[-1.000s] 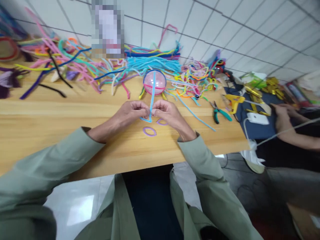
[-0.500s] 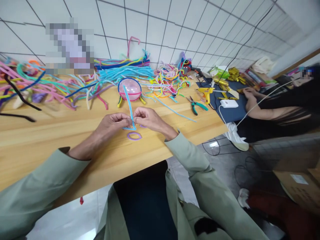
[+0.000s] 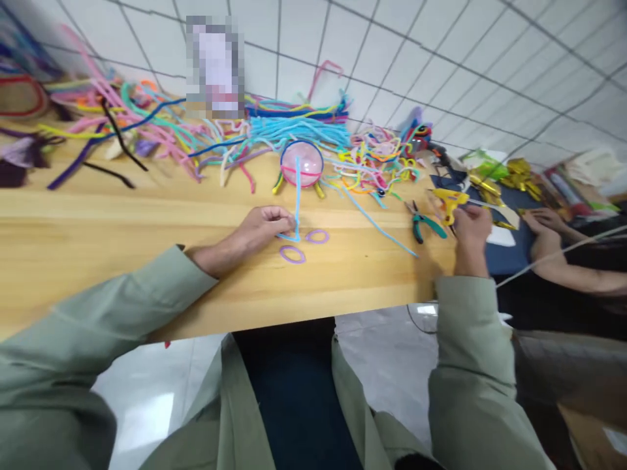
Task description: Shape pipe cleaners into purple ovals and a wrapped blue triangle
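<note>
— What lies nearest the person?
— The pale wooden table (image 3: 98,222), with both grey-green sleeves (image 3: 122,307) reaching across its front edge. Just past that edge, two small purple pipe-cleaner rings (image 3: 292,254) lie flat on the wood, side by side.

— And the left hand?
— The left hand (image 3: 264,225) rests on the table just beside the rings. Its thumb and fingers are pressed together on the light-blue pipe cleaner (image 3: 296,202), pinching it near its low looped end. The stem rises from there toward the pink see-through plastic ball (image 3: 301,163) behind it.

— The right hand?
— The right hand (image 3: 471,225) is well apart from it, at the table's right end, with fingers curled at the handle of the yellow glue gun (image 3: 447,198). Blur hides whether they really clasp it.

— Anything between the two?
— The teal-handled pliers (image 3: 424,225) lie just left of the gun. A long loose light-blue strand (image 3: 377,225) runs slantwise across the wood between the hands.

— Farther back?
— A heap of many-coloured pipe cleaners (image 3: 304,127) fills the back of the table up to the white tiled wall (image 3: 392,59). At the far right, another person's hand (image 3: 543,219) rests by a dark blue mat (image 3: 507,261).
</note>
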`<state>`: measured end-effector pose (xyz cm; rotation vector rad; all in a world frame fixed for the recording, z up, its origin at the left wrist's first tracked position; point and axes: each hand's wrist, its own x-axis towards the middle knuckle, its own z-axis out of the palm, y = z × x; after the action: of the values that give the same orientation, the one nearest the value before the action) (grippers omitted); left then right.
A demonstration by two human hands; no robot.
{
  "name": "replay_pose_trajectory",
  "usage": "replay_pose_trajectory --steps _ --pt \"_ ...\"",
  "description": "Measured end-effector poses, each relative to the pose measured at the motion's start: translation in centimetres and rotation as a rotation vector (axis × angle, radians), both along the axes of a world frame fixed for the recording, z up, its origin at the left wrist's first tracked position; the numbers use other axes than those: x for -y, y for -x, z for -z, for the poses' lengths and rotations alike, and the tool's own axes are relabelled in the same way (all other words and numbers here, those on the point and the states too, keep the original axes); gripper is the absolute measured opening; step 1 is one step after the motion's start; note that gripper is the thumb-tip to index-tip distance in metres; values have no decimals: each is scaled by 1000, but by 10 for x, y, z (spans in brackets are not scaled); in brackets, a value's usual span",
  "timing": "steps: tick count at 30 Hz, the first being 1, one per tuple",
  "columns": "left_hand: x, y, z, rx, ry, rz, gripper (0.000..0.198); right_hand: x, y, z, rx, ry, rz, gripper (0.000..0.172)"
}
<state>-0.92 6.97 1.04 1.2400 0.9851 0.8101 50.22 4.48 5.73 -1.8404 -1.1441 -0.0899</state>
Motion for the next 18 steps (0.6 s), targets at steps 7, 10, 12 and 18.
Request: replay_pose_trajectory --steps 7,10,12,18 --pt "0 3 -2 33 4 25 14 -22 -15 -5 -262 202 428 47" --pt "0 4 -2 34 -16 48 13 -29 -13 0 -283 264 428 44" --pt "-1 5 0 33 -23 59 14 -32 -16 4 -284 316 402 42" --pt "-3 5 5 22 -57 85 15 -40 -25 18 -176 403 298 35"
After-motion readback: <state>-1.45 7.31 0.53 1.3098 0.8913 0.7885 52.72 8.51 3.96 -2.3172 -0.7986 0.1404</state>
